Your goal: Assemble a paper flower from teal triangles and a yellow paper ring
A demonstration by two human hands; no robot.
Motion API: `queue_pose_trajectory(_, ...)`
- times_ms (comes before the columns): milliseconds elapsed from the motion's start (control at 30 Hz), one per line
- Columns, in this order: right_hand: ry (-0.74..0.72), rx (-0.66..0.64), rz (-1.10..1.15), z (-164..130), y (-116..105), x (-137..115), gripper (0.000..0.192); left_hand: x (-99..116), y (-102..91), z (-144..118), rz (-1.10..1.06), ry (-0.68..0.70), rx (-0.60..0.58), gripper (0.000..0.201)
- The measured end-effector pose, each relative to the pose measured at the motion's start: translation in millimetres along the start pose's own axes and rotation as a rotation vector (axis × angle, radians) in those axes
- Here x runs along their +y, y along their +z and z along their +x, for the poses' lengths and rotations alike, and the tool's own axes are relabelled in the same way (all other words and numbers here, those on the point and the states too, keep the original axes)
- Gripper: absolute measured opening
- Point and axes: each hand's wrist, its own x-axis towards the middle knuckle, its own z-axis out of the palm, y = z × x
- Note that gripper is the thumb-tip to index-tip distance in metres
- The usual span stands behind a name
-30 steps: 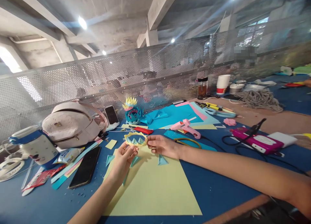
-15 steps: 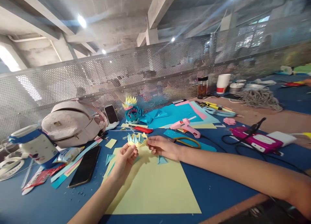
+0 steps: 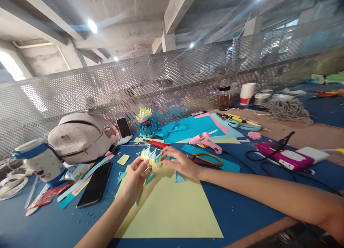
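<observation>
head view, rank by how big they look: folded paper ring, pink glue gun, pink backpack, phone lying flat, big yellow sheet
1. Big yellow sheet
2. Pink backpack
3. Phone lying flat
4. Folded paper ring and pink glue gun: too alike to rank

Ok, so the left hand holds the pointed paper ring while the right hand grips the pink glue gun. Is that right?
Not quite: the head view shows the pink glue gun lying beyond the right hand, ungripped. The left hand does hold the pointed paper ring.
</observation>
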Motion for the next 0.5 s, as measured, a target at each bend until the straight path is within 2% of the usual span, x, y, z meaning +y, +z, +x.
queue_pose_trajectory(133,-0.058,-0.026,-0.095,-1.0,1.8,-0.7,0.006,0.4,-1.8,2.0,-0.053,-0.03,0.051,0.03)
queue_pose_trajectory(500,0.092,-0.021,-0.184,-0.7,3.4,-3.1,0.004,0.2,0.9,-2.3,-0.104,-0.036,0.029,0.021)
